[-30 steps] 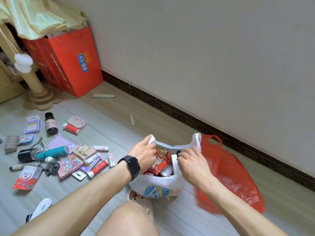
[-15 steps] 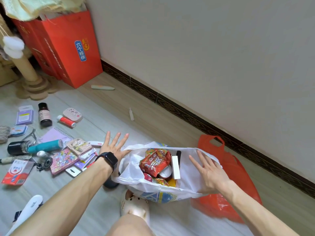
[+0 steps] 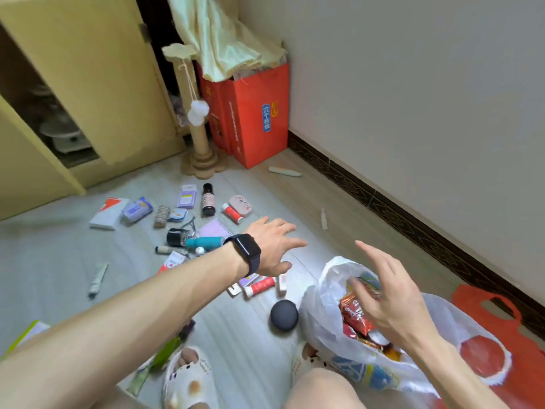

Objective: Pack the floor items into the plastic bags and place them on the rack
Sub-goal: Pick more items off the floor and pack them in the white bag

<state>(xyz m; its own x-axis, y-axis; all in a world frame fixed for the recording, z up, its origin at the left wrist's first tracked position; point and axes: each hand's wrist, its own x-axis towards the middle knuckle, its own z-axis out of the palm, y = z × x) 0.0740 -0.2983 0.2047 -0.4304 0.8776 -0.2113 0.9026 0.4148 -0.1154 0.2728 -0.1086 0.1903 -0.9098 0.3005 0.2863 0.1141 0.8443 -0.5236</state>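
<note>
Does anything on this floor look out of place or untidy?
Yes. Two things lie apart from the main clutter: a pale tube by the red paper bags and a small white tube near the skirting board. The white plastic bag gapes open, and the red plastic bag lies flat beside it.

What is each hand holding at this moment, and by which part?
Nothing is held. The left hand is spread open above the floor items; the right hand is open over the white plastic bag, gripping no part of it.
</note>
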